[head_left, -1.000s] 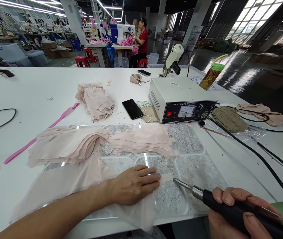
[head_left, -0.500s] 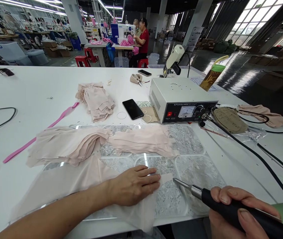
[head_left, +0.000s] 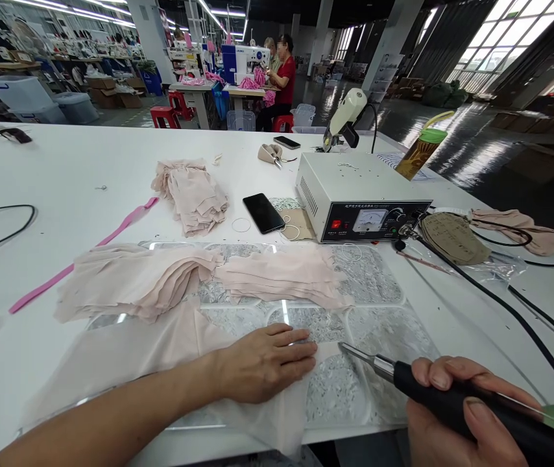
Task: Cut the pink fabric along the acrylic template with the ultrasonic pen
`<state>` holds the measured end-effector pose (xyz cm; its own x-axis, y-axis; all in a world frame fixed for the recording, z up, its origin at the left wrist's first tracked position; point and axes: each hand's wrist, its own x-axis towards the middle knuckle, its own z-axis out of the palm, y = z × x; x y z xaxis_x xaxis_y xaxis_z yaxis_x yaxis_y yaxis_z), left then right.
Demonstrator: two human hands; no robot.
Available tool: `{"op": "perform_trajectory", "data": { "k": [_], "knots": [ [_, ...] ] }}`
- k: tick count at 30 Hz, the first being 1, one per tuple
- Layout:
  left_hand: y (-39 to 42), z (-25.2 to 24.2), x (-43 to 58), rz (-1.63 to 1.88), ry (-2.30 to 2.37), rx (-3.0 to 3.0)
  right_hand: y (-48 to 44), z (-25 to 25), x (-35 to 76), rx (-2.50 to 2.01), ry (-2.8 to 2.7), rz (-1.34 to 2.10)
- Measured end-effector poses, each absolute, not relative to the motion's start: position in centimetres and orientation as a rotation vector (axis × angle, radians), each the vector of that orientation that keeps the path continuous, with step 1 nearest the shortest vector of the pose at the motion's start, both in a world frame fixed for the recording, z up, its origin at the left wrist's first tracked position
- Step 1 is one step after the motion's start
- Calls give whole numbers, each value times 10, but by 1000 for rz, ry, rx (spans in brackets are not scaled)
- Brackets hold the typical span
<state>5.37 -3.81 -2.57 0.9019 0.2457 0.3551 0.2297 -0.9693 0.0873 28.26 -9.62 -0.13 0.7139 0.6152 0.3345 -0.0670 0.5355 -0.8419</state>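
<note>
My left hand point(head_left: 267, 363) lies flat, fingers stretched out, pressing a pale pink piece of fabric point(head_left: 160, 347) onto the patterned clear mat point(head_left: 330, 383). In my right hand point(head_left: 471, 402) is a corded handheld tool with a black grip and metal tip, an ultrasonic cutter by its look point(head_left: 433, 392). Its tip meets the end of the narrow fabric strip just right of my left fingertips. Behind my hands two stacks of pink fabric pieces, a left stack point(head_left: 135, 279) and a right stack point(head_left: 281, 275), rest on the mat.
A white control box point(head_left: 359, 188) with a dial stands at the back right, its black cable point(head_left: 501, 311) curving toward me. Nearby lie a black phone point(head_left: 263, 213), another fabric pile point(head_left: 189, 194), a pink strip point(head_left: 82, 256) and a tilted bottle point(head_left: 423, 152). People sit at sewing machines beyond.
The tool's tip has shifted very slightly up against the strip's end. My left hand stays in the same place on the fabric. The camera view has moved a little.
</note>
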Motion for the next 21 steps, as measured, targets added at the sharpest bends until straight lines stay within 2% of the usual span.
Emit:
{"op": "perform_trajectory", "data": {
  "k": [15, 21],
  "knots": [
    [-39, -25, 55, 618, 372, 3043, -94, 5, 283, -957, -654, 459],
    [-38, -24, 56, 633, 361, 3026, -99, 5, 276, -956, -711, 561]
  ]
}}
